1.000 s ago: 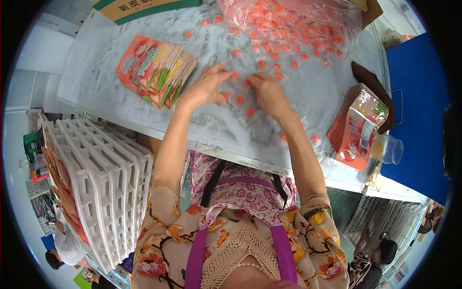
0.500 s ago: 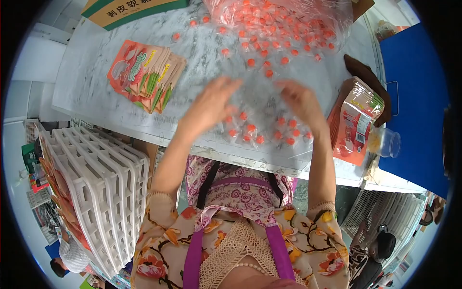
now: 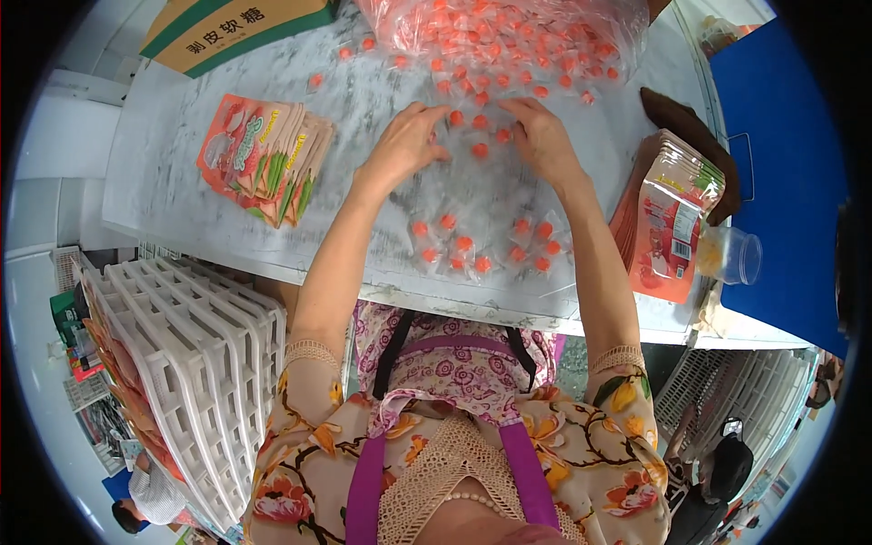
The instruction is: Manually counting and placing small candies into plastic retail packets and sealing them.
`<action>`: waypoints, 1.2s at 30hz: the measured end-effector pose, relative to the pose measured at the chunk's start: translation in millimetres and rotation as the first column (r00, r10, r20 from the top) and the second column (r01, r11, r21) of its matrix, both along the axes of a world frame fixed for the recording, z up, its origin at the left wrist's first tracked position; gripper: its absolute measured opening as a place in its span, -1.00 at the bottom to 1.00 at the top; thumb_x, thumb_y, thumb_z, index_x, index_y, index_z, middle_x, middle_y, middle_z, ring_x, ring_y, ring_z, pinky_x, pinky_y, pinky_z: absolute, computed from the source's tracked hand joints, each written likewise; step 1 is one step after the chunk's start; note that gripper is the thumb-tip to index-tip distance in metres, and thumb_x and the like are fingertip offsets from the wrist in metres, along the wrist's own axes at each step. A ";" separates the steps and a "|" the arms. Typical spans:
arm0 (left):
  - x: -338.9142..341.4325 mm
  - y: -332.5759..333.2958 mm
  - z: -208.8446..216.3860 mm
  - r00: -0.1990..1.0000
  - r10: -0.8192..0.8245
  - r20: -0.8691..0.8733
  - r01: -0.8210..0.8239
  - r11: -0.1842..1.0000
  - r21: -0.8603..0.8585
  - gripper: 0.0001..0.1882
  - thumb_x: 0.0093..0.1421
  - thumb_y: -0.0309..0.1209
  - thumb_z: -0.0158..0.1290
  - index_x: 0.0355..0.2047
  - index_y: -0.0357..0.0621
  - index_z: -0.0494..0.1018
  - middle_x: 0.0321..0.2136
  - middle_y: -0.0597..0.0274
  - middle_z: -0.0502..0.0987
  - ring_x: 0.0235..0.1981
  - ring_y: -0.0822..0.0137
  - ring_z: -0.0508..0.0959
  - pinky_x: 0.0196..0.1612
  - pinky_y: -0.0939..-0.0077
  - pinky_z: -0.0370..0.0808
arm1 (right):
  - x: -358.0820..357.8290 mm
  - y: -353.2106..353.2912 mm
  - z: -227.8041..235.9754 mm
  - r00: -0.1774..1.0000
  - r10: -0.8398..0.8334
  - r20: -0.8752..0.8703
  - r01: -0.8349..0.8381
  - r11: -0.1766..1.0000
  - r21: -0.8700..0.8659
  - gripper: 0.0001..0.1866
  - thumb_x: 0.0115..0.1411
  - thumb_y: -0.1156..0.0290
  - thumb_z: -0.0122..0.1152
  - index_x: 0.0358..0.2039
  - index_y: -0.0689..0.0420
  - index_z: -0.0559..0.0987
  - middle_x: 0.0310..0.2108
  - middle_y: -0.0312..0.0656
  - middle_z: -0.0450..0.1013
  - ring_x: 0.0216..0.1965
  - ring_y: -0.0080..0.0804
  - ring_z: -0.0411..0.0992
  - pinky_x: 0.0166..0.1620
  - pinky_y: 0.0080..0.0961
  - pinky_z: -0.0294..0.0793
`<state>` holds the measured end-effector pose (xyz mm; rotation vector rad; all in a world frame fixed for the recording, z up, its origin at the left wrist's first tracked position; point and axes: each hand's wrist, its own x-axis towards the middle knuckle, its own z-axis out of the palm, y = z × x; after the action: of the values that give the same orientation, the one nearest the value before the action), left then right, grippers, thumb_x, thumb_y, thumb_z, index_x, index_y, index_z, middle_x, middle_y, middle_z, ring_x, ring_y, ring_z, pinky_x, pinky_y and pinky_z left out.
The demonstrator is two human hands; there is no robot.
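Note:
My left hand (image 3: 404,147) reaches over the table with curved fingers, its thumb apart from the fingertips. Opposite it, my right hand (image 3: 542,143) has its index finger stretched inward and its thumb apart. Between them lie several loose red candies in clear wrappers (image 3: 480,150), close to the fingertips; no candy is plainly gripped. Nearer the table's front edge are two small groups of the same candies, a left group (image 3: 464,243) and a right group (image 3: 542,263). Beyond my hands, a large clear plastic bag (image 3: 599,36) spills many more candies onto the tabletop.
Flat printed pouches (image 3: 263,154) lie fanned at the left; another pouch stack (image 3: 668,218) lies at the right, beside a clear plastic jar (image 3: 740,256) and a brown strip (image 3: 681,127). A carton (image 3: 227,32) stands far left. White crates (image 3: 200,363) are stacked below left.
Both hands have moved forward, away from the small groups near the edge and toward the loose candies by the bag. My view has shifted slightly.

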<state>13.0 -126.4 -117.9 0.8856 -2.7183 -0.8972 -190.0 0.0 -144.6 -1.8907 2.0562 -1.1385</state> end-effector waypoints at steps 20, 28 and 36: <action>-16.9 -4.4 1.1 0.993 -0.099 0.063 0.091 0.989 0.114 -0.06 -0.33 -0.26 0.44 0.13 -0.23 0.34 -0.26 -0.06 0.54 -0.10 0.00 0.52 -0.05 0.21 0.46 | 7.6 -34.5 -15.4 0.991 0.039 -0.130 -0.024 0.993 0.117 -0.53 0.00 0.70 0.09 -0.03 0.11 0.56 -0.17 -0.03 0.48 -0.17 -0.11 0.50 -0.09 -0.29 0.52; 3.0 26.5 1.9 0.984 -0.168 0.063 0.157 0.976 0.149 -0.10 -0.30 -0.28 0.42 0.12 -0.25 0.35 -0.26 -0.06 0.54 -0.17 -0.01 0.54 -0.08 0.23 0.47 | 15.6 2.7 -6.7 0.987 0.147 0.060 -0.157 0.963 0.220 -0.57 0.03 0.72 0.04 -0.09 0.11 0.60 -0.22 -0.05 0.50 -0.21 -0.12 0.51 -0.10 -0.30 0.51; 65.5 47.1 8.8 0.976 -0.130 -0.175 0.110 0.987 -0.121 -0.28 -0.09 -0.31 0.36 0.12 -0.12 0.40 -0.12 0.04 0.48 -0.14 0.07 0.50 -0.09 0.26 0.47 | 46.0 60.2 18.0 0.976 0.203 0.077 -0.215 0.952 0.217 -0.63 0.04 0.73 0.05 -0.13 0.17 0.58 -0.16 -0.08 0.48 -0.21 -0.17 0.49 -0.16 -0.36 0.49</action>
<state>78.5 -79.3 -109.1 0.5925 -2.6545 -0.7963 -144.0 60.2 -126.6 -1.8897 1.8168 -0.8579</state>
